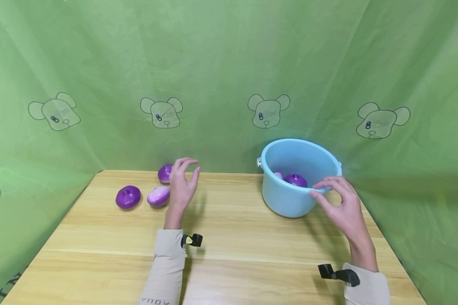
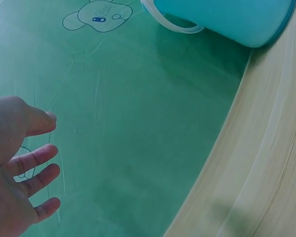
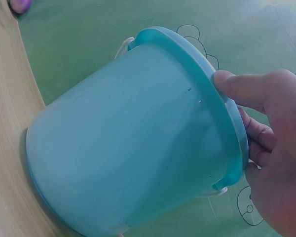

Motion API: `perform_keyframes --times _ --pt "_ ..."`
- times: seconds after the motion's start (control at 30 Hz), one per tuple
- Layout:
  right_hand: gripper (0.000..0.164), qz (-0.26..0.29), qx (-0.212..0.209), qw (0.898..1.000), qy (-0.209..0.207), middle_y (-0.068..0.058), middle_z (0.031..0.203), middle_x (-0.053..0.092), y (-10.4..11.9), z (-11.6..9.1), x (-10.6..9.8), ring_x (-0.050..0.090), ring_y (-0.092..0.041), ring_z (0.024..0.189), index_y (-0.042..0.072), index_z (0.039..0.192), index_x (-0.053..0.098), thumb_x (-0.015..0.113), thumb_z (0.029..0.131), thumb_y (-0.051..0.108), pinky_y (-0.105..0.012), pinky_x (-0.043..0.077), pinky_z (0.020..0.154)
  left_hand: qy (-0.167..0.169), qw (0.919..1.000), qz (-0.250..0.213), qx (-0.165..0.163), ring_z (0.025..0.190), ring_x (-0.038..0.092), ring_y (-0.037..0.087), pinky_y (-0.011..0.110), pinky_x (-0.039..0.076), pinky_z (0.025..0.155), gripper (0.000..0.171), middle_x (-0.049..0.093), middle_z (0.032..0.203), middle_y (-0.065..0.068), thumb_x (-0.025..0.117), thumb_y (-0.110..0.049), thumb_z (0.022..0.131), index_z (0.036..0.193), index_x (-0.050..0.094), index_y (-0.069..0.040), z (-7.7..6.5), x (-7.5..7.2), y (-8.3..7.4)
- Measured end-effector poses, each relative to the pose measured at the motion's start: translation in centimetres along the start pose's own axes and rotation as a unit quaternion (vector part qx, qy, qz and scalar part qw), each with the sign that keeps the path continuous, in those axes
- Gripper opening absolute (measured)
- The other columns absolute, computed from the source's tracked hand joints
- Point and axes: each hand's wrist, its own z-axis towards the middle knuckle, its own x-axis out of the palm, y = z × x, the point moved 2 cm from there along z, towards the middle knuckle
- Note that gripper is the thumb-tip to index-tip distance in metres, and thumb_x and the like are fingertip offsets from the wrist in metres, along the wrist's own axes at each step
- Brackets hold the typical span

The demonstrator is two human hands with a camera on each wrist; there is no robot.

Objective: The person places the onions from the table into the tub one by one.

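Note:
My right hand (image 1: pixel 343 207) pinches the near rim of a light blue bucket (image 3: pixel 123 133), thumb outside and fingers over the inner side. Inside the bucket lie a shiny purple onion (image 1: pixel 295 180) and a paler purple piece (image 1: pixel 277 175), mostly hidden by the rim. My left hand (image 1: pixel 182 186) hovers over the left half of the table with fingers parted and bent, holding nothing; the left wrist view shows the same hand (image 2: pixel 15 168). Beside it are a purple onion (image 1: pixel 128 197), a pale purple-and-white onion (image 1: pixel 158 196) and another purple onion (image 1: pixel 164 173) partly covered by the hand.
The wooden table (image 1: pixel 229 237) runs back to a green curtain (image 1: pixel 221 63) printed with bear heads, which also hangs at both sides. A white handle (image 2: pixel 172 24) hangs at the bucket's side. Black straps (image 1: pixel 339 275) circle both wrists.

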Motion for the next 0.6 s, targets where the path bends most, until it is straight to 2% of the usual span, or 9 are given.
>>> perform_keyframes --times 0.2,0.43,0.6 --pt "0.02 0.001 0.004 1.0 0.001 -0.005 0.117 0.063 0.0 0.0 0.0 0.048 -0.003 0.117 0.005 0.104 0.074 0.083 0.086 0.007 -0.03 0.033 0.108 -0.002 0.9999 0.003 -0.012 0.125 0.053 0.03 0.051 0.038 0.114 0.025 0.061 0.13 0.014 0.074 -0.006 0.093 0.118 0.071 -0.006 0.0 -0.2 0.2" --pt "0.02 0.0 0.003 1.0 0.0 -0.005 0.117 0.063 0.0 0.0 0.0 0.049 -0.003 0.116 0.005 0.103 0.074 0.083 0.086 0.007 -0.025 0.032 0.106 0.001 0.9998 0.004 -0.017 0.124 0.053 0.031 0.048 0.039 0.113 0.024 0.061 0.129 0.015 0.073 -0.006 0.094 0.118 0.071 -0.005 -0.1 -0.1 0.7" --pt "0.02 0.003 0.004 1.0 0.001 -0.005 0.118 0.063 0.0 0.0 0.0 0.049 -0.003 0.117 0.005 0.104 0.074 0.083 0.086 0.007 -0.028 0.032 0.108 -0.003 0.9998 0.009 -0.016 0.124 0.054 0.032 0.05 0.039 0.113 0.025 0.061 0.129 0.016 0.073 -0.005 0.093 0.118 0.072 -0.005 -0.1 -0.1 1.1"
